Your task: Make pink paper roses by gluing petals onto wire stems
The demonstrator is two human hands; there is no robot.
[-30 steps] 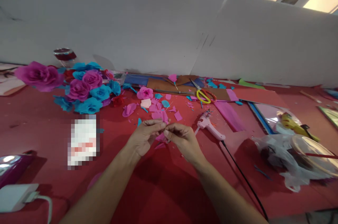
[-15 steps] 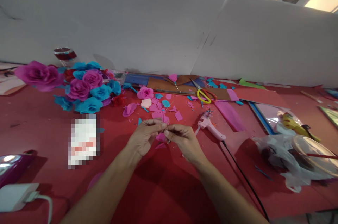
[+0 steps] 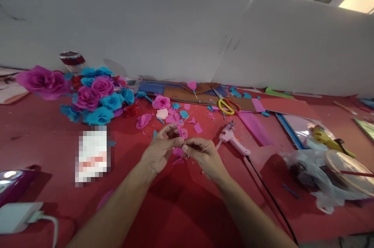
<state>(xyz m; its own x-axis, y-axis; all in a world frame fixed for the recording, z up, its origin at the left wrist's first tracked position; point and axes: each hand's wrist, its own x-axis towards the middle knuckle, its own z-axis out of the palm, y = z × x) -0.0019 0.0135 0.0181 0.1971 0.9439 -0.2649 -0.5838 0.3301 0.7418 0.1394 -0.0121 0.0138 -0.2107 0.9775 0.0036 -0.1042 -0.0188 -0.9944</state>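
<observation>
My left hand (image 3: 159,149) is closed in a pinch on a pink paper petal (image 3: 180,130), which stands up between thumb and fingers. Right beside it, my right hand (image 3: 204,155) is pinched too, its fingertips meeting the left ones at the petal's lower end. What the right fingertips hold is hidden. Under and behind the hands lie pink paper scraps (image 3: 198,128) and a few blue ones (image 3: 184,114). A pink paper rose (image 3: 161,102) and a loosely curled pink petal (image 3: 143,121) rest just beyond.
Blue, pink and red paper flowers (image 3: 101,101) are bunched at left. A pink glue gun (image 3: 233,141) with a black cord lies right of my hands; scissors (image 3: 225,106) lie behind it. Farther right are a plastic bag (image 3: 309,174) and yellow tool (image 3: 324,137). A white adapter (image 3: 20,218) sits front left.
The pink petal now stands upright above my left fingertips, where it was mostly covered before. My left fingers have shifted slightly around it. The right hand is nearly unmoved.
</observation>
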